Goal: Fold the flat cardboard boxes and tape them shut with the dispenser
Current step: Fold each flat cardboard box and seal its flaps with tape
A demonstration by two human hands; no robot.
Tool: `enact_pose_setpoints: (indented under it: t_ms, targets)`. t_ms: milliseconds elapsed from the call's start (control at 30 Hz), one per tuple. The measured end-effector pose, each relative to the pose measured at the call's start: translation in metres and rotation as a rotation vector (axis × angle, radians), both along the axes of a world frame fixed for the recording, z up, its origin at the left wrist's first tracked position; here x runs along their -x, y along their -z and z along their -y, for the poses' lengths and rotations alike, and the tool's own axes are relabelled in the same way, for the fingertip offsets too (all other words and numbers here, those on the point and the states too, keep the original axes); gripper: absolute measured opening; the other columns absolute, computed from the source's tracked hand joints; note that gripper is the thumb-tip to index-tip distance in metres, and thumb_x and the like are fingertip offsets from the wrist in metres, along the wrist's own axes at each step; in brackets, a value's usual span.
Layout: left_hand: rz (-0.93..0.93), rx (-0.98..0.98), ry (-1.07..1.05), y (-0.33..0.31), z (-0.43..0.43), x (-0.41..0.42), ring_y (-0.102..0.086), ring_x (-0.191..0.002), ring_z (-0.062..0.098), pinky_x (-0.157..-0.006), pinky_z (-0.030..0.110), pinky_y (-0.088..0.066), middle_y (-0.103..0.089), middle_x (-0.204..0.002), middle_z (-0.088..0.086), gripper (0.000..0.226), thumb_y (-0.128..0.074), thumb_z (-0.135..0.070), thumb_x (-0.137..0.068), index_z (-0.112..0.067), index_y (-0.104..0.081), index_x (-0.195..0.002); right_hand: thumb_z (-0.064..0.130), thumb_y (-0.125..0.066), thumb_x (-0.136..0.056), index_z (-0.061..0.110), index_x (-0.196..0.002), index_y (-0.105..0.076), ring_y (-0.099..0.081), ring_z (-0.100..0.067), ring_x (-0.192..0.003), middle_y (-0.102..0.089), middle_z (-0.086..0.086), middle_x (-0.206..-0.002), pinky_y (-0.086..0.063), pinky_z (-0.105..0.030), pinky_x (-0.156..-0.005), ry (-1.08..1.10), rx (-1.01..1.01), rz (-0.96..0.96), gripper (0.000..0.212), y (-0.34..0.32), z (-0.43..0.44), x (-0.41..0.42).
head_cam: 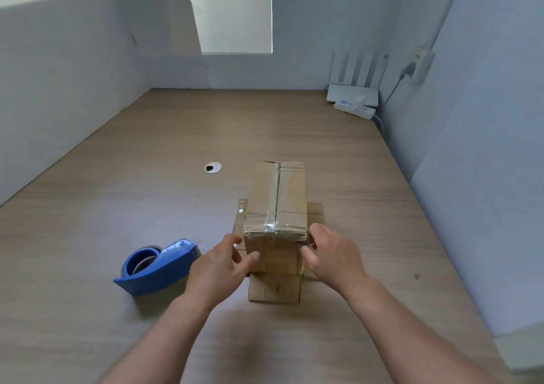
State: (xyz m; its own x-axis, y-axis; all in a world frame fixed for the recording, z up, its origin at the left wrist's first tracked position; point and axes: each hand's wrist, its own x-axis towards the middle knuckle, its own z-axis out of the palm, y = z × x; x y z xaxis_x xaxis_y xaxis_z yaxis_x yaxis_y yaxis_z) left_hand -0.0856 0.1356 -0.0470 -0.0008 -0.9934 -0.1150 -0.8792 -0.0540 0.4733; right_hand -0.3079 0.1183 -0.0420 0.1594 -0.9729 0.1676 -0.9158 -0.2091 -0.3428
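Cardboard box [276,201] (clear tape along its top seam, bottom flaps splayed) stands on the counter [117,207]. The left hand [219,266] and right hand [332,254] grip its near top corners, fingers [319,232] curled round the edges, thumbs on the front face. The blue tape dispenser [159,266] lies at the box's 8 o'clock, just beside the left hand.

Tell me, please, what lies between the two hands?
The taped box stands between them in the head view, the left hand at its near-left corner and the right hand at its near-right corner.
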Motion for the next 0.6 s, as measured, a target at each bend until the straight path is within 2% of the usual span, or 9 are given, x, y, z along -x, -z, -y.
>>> enact_pose_setpoints:
  t_ms: [67,133,233,367,500,600]
  targets:
    - [-0.099,-0.028,-0.07,-0.003,0.004,-0.004,-0.064,-0.09,0.011,-0.08,0.033,-0.054,-0.059,-0.099,-0.012,0.066,-0.04,-0.065,-0.089,-0.029,-0.026,-0.143,0.023,-0.048,-0.093,0.016,-0.093,-0.041,-0.054,-0.029,-0.093,-0.052,-0.001,-0.093,-0.027,-0.031,-0.064,0.085,-0.023,0.054,0.009,-0.004,0.003,0.006]
    - [-0.191,-0.022,-0.15,-0.008,0.013,-0.009,-0.065,-0.097,0.017,-0.088,0.041,-0.052,-0.06,-0.11,-0.006,0.075,-0.038,-0.065,-0.089,-0.026,-0.016,-0.149,0.017,-0.047,-0.092,0.011,-0.098,-0.047,-0.055,-0.034,-0.093,-0.058,-0.009,-0.099,-0.028,-0.033,-0.064,0.176,-0.063,0.08,0.009,-0.004,0.01,0.016]
    - [-0.297,0.013,-0.212,-0.02,0.032,-0.009,-0.059,-0.111,0.023,-0.097,0.04,-0.044,-0.053,-0.135,0.004,0.076,-0.044,-0.057,-0.091,-0.02,-0.015,-0.152,0.016,-0.047,-0.092,0.012,-0.1,-0.048,-0.054,-0.034,-0.095,-0.06,-0.01,-0.103,-0.031,-0.034,-0.066,0.092,-0.186,0.051,0.009,-0.002,0.019,0.033]
    - [-0.415,0.045,-0.2,-0.036,0.07,0.004,-0.051,-0.125,0.023,-0.105,0.041,-0.039,-0.036,-0.151,0.008,0.074,-0.047,-0.048,-0.095,-0.018,-0.012,-0.154,0.02,-0.05,-0.093,0.012,-0.103,-0.051,-0.054,-0.029,-0.093,-0.06,-0.003,-0.097,-0.043,-0.037,-0.073,-0.027,-0.258,0.047,0.012,-0.008,0.028,0.05]
    - [-0.384,0.01,-0.104,-0.042,0.114,0.027,-0.031,-0.142,0.022,-0.114,0.042,-0.029,-0.023,-0.158,0.005,0.077,-0.048,-0.047,-0.096,-0.018,-0.008,-0.154,0.023,-0.053,-0.092,0.016,-0.102,-0.053,-0.056,-0.026,-0.092,-0.063,0.0,-0.096,-0.047,-0.04,-0.078,-0.09,-0.301,0.068,0.013,-0.005,0.031,0.06]
    - [-0.301,-0.011,-0.089,-0.038,0.137,0.041,-0.024,-0.145,0.022,-0.116,0.037,-0.024,-0.02,-0.159,0.005,0.076,-0.051,-0.042,-0.096,-0.013,-0.011,-0.154,0.025,-0.055,-0.09,0.018,-0.102,-0.055,-0.058,-0.025,-0.092,-0.064,0.001,-0.098,-0.048,-0.04,-0.078,-0.107,-0.328,0.102,0.014,-0.001,0.035,0.066]
